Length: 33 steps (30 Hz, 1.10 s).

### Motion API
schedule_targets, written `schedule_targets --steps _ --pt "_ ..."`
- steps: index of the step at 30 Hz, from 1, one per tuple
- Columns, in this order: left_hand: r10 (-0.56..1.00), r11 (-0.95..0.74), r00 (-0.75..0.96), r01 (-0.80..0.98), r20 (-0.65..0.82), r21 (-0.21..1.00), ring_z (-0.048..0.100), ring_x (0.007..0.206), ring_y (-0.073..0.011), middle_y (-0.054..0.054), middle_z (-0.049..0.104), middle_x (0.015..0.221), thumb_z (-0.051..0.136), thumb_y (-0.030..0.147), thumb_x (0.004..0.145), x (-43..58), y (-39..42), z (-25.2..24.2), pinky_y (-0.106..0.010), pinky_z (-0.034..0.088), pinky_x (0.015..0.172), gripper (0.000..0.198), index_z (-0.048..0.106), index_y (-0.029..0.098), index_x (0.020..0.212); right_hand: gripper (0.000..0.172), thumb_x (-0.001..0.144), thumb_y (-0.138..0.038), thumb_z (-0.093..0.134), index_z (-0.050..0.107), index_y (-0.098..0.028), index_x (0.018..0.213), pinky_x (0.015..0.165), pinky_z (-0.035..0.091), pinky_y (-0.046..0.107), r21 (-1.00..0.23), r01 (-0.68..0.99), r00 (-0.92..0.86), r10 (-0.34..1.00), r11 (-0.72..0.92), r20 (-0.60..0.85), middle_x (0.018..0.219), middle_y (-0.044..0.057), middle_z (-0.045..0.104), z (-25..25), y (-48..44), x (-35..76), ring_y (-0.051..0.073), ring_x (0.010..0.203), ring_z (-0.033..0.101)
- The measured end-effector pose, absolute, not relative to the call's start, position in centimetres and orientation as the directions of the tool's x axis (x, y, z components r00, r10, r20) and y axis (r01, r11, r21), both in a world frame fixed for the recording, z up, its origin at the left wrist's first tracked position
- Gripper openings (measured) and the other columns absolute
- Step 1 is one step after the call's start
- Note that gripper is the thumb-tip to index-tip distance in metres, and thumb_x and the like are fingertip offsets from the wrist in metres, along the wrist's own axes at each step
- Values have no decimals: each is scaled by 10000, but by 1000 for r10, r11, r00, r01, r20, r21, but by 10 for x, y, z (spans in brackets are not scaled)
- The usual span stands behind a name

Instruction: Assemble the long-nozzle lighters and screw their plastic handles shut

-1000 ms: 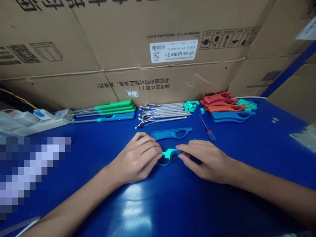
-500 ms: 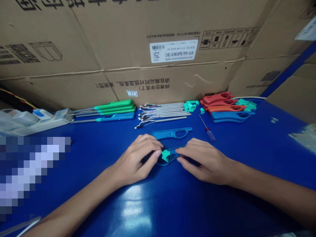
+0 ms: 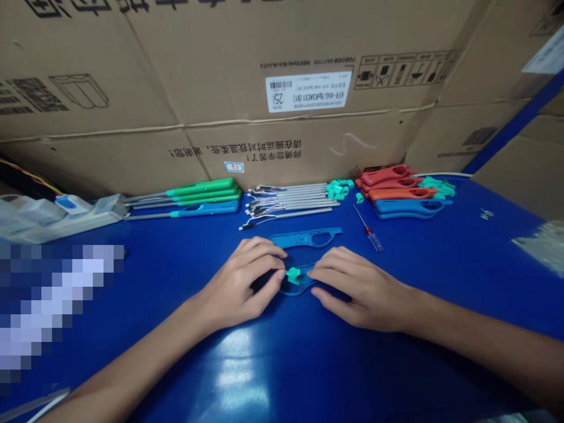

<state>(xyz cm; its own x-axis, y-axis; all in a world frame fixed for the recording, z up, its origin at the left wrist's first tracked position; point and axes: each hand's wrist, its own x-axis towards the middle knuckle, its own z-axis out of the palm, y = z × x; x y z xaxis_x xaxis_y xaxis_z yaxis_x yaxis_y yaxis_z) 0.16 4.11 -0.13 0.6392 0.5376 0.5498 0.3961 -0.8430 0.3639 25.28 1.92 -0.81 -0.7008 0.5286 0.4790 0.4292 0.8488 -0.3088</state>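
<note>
My left hand (image 3: 240, 285) and my right hand (image 3: 356, 288) meet at the middle of the blue table (image 3: 282, 364). Between their fingertips lies a blue plastic handle shell (image 3: 296, 288) with a small teal trigger piece (image 3: 292, 275) sitting in it. My left thumb and forefinger pinch at the teal piece. My right fingers press down on the shell's right end. A second blue handle shell (image 3: 306, 238) lies just beyond, untouched.
Along the back stand green and blue finished lighters (image 3: 194, 197), a bundle of metal tubes (image 3: 291, 205), loose teal triggers (image 3: 338, 188), stacked red and blue shells (image 3: 400, 188) and a small screwdriver (image 3: 368, 230). Cardboard boxes (image 3: 264, 88) wall off the rear. A white power strip (image 3: 57, 214) lies at left.
The teal piece has shifted left and turned within the shell under my left fingertips. My right hand slid a little to the left along the shell.
</note>
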Motion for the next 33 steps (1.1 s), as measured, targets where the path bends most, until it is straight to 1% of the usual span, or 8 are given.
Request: schedule_targets --steps 5,9,16,20,23,27,31,33 --pt "540 -836 610 309 581 453 643 1000 -199 -90 716 1022 577 130 942 2 42 -2 -362 556 866 123 687 167 983 191 986 -175 525 641 -96 1115 829 506 389 -312 438 -679 538 843 500 972 116 686 -8 19 249 216 902 605" --pt "490 -863 630 252 602 439 629 1028 -207 -91 712 1057 607 108 925 2 41 -6 -386 547 899 147 703 183 1007 193 1006 -155 471 645 -120 1082 829 489 365 -326 421 -704 532 846 470 953 94 691 -9 17 242 190 875 606" --pt "422 -901 608 202 673 383 635 997 -213 -100 712 1073 558 82 938 8 37 -1 -393 564 833 201 701 199 1015 117 927 -168 532 647 -156 948 800 470 364 -373 439 -620 576 817 532 877 71 692 -10 12 232 196 840 600" --pt "448 -887 614 213 650 410 630 1009 -207 -95 709 1066 589 71 919 7 39 -2 -385 556 858 175 690 182 1009 130 942 -133 516 640 -158 910 790 469 346 -381 411 -592 560 828 579 841 61 693 -11 14 232 181 800 597" --pt "470 -877 613 241 635 417 628 997 -204 -92 710 1030 612 73 905 5 42 -4 -382 548 873 142 679 165 990 104 931 -127 546 638 -152 890 754 462 333 -365 433 -528 560 824 638 798 53 693 -13 16 233 174 750 596" --pt "489 -870 608 286 626 402 625 975 -211 -97 707 1003 619 93 897 4 42 -4 -398 539 870 135 650 154 1013 114 917 -149 575 621 -164 813 736 455 333 -350 469 -483 568 811 667 730 37 675 -15 17 235 168 695 589" --pt "479 -877 627 311 615 366 616 989 -239 -110 706 1029 742 196 830 5 39 -4 -427 527 873 258 614 145 1049 154 921 -152 576 602 -174 771 726 443 333 -340 472 -481 561 814 674 683 22 654 -17 16 233 159 658 563" --pt "459 -888 643 322 613 327 612 997 -240 -107 707 1035 770 209 814 5 38 -5 -427 520 878 287 604 146 1040 174 921 -144 578 595 -171 750 718 434 328 -336 468 -493 557 818 668 665 15 635 -18 16 233 152 645 545"
